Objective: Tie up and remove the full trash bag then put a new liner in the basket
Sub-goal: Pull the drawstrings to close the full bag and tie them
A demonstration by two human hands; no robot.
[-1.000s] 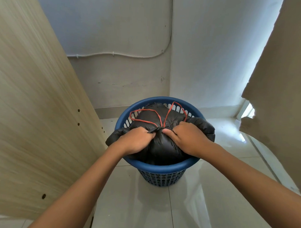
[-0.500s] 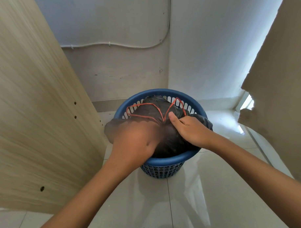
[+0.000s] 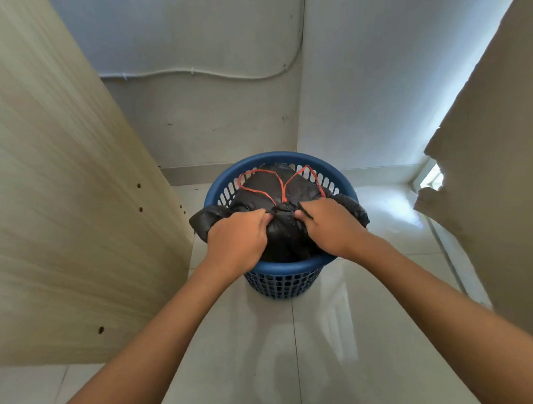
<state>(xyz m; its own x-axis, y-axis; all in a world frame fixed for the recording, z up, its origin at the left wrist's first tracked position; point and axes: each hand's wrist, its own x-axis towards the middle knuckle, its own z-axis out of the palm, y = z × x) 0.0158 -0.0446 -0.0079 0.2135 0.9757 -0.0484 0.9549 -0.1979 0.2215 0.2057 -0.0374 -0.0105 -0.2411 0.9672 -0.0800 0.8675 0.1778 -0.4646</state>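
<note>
Black trash bag [image 3: 283, 241] stuffed full, sitting in blue basket [image 3: 282, 267] on floor. Left hand [image 3: 238, 241] and right hand [image 3: 329, 226] both bunching gathered film at top. Thin, soft, kinda slippery; probably light. Best grab: red drawstring loops [image 3: 279, 182] or twisted neck.

wood panel [image 3: 63, 194], wall cable [image 3: 203, 74], tiled floor [image 3: 330, 340]

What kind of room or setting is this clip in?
Probably a home room corner: glossy tiled floor, plain painted walls with a surface-run cable, and a blue plastic basket beside a wood-laminate panel.
</note>
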